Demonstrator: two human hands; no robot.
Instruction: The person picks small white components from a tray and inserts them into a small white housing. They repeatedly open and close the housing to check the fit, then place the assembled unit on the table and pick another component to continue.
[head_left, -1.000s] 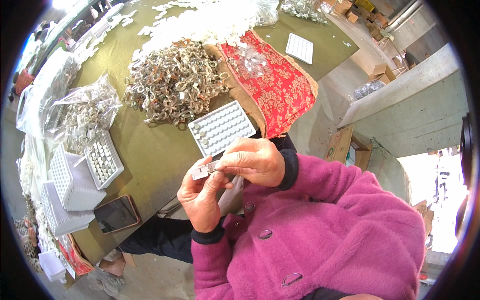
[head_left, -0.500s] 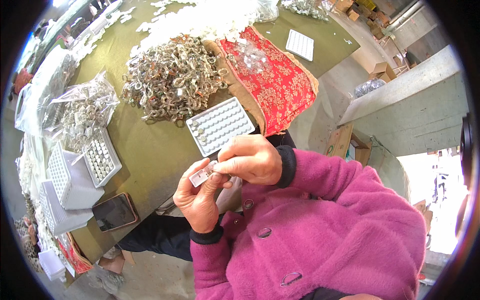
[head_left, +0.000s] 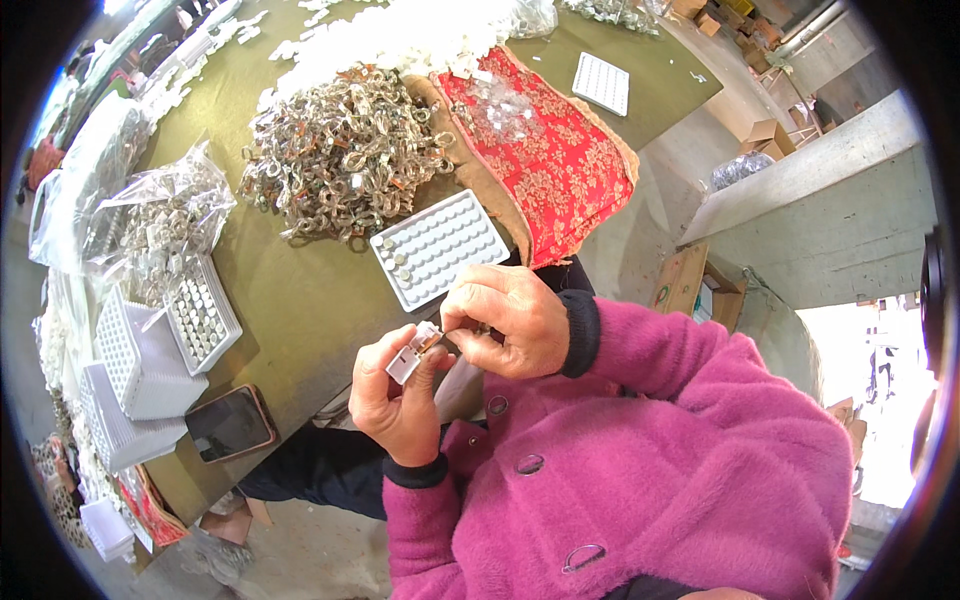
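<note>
A small white plastic housing [head_left: 403, 365] with a dark slot is pinched between the thumb and fingers of my left hand [head_left: 397, 410]. Close beside it, my right hand [head_left: 512, 325] has thumb and fingertips pressed together at the housing's upper right end. Whatever the right fingers grip is too small to name. Just beyond both hands lies a white tray [head_left: 455, 245] with rows of round pockets. Several small round metallic pieces [head_left: 396, 258] sit in its left end.
A heap of looped metal-and-strap pieces [head_left: 345, 155] covers the table beyond the tray. Red floral cloth [head_left: 570, 190] bears clear bits. At left are a filled tray [head_left: 203, 325], stacked white trays [head_left: 140, 360], a plastic bag of parts [head_left: 175, 225] and a phone [head_left: 231, 424].
My right fingertips have drawn slightly back to the right from the housing. The left hand has tilted the housing more upright, showing more of its inside.
</note>
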